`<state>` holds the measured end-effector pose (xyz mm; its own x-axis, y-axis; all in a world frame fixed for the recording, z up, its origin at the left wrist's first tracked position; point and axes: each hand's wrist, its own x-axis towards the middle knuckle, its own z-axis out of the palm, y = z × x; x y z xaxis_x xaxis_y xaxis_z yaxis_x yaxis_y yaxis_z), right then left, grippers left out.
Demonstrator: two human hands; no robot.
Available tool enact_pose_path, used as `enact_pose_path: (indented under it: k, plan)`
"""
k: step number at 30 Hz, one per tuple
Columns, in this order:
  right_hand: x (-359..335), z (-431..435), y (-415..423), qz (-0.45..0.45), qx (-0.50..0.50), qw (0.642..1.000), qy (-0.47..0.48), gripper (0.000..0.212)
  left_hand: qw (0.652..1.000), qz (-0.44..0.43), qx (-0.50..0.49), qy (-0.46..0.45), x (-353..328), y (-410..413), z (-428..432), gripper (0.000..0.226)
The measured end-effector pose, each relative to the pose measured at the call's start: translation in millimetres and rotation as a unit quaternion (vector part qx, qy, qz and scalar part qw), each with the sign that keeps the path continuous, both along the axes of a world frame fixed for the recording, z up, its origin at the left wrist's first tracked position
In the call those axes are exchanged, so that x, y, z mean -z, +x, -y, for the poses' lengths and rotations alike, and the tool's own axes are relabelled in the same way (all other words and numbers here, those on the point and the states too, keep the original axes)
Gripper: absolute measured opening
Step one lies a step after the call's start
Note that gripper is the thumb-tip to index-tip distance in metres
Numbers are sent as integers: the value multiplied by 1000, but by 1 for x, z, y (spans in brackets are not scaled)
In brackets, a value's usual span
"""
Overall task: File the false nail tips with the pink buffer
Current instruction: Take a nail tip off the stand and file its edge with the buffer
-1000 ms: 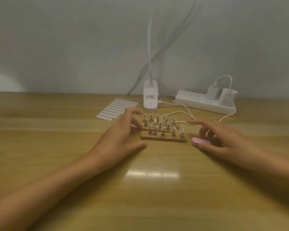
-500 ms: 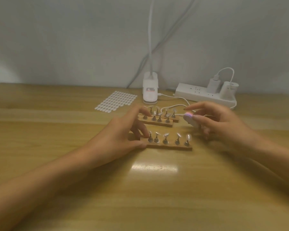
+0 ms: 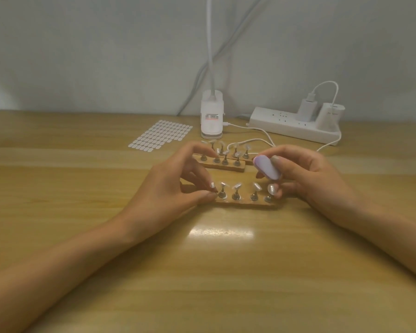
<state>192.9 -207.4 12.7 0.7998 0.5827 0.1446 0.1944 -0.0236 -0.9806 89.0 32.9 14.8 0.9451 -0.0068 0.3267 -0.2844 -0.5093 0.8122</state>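
The right hand [image 3: 308, 179] grips the pink buffer [image 3: 267, 167] between thumb and curled fingers, holding it tilted in the air just above the near wooden holder [image 3: 245, 203], toward its three o'clock end. The left hand [image 3: 175, 186] pinches the holder's nine o'clock end with thumb and fingertips. Five false nail tips [image 3: 237, 186] stand on small pegs along this holder. At its twelve o'clock lie two more wooden holders [image 3: 228, 166] with tips; an adhesive tab sheet [image 3: 161, 135] lies at eleven o'clock, a white lamp base [image 3: 211, 118] beyond, and a power strip [image 3: 293, 127] at one o'clock.
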Motion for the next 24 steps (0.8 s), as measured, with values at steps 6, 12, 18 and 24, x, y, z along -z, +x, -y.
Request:
enact_pose_path:
  k: [6,12,18,24]
  plan:
    - [1,5,-5,49,79,996,17,24,1000,8,10,-13,3,-1,0,48]
    - [1,3,-7,50,70,996,28,24,999,-10,24,-30,3,-3,-1,55]
    - [-1,3,-7,85,94,991,46,26,999,23,-35,32,1,8,0,53]
    - [-4,2,-11,160,119,979,38,24,998,19,-52,26,2,14,-5,48]
